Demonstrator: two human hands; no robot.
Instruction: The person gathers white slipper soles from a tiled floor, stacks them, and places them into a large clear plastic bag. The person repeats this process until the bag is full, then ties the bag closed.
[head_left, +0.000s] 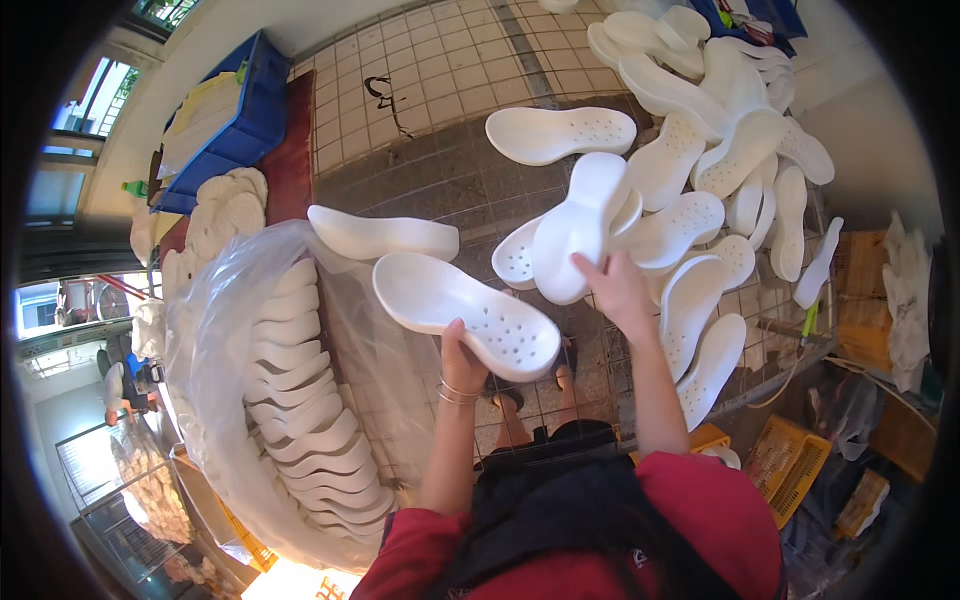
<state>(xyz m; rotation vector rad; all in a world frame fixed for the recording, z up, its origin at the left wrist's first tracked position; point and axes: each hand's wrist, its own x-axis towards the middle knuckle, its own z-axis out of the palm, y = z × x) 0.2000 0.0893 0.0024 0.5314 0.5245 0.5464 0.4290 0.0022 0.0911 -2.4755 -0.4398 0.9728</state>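
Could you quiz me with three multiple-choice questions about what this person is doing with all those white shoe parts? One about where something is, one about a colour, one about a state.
1. Where do the neatly stacked white foam insoles sit?
A. in a clear plastic bag at the person's left
B. in the yellow crate
C. on the tiled floor

2. What colour is the big bin at upper left?
A. green
B. blue
C. white

3. What is the left hand doing?
A. hanging empty
B. holding one perforated white foam insole
C. gripping the bag

Answers: 1 A, the stacked white foam insoles fill the clear plastic bag. 2 B, the big bin is blue. 3 B, the left hand grips a perforated white foam insole, while the right hand touches another insole on the wire mesh table.
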